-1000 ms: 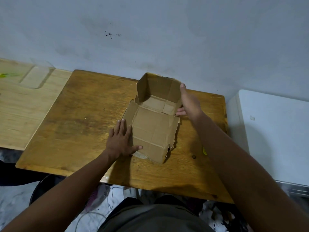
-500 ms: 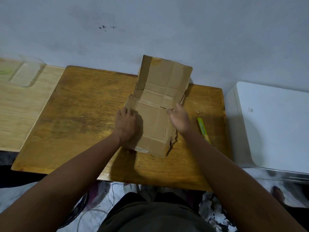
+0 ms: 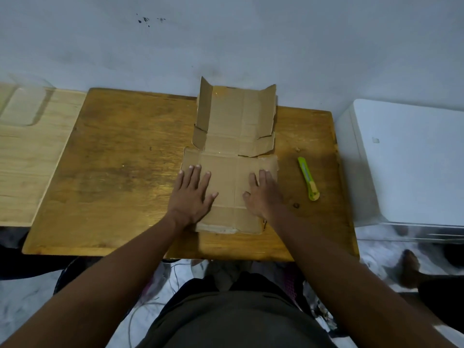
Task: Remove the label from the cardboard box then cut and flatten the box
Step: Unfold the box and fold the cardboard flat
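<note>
The brown cardboard box point(image 3: 234, 136) lies cut open and nearly flat on the wooden table point(image 3: 120, 159), its far panel reaching the wall with two side flaps still tilted up. My left hand point(image 3: 193, 194) presses palm down on the near left part of the cardboard, fingers spread. My right hand point(image 3: 263, 194) presses flat on the near right part. A yellow-green utility knife point(image 3: 308, 178) rests on the table just right of the box, apart from my right hand. No label shows on the visible cardboard.
A white cabinet point(image 3: 411, 162) stands against the table's right edge. A lighter wooden surface point(image 3: 27, 156) with a clear plastic tray point(image 3: 22, 104) adjoins on the left. The wall runs along the table's far edge. A person's foot point(image 3: 409, 270) is on the floor at right.
The box's upright far panel has been laid back towards the wall. My right hand moved from that panel down onto the near cardboard. Both hands now press flat.
</note>
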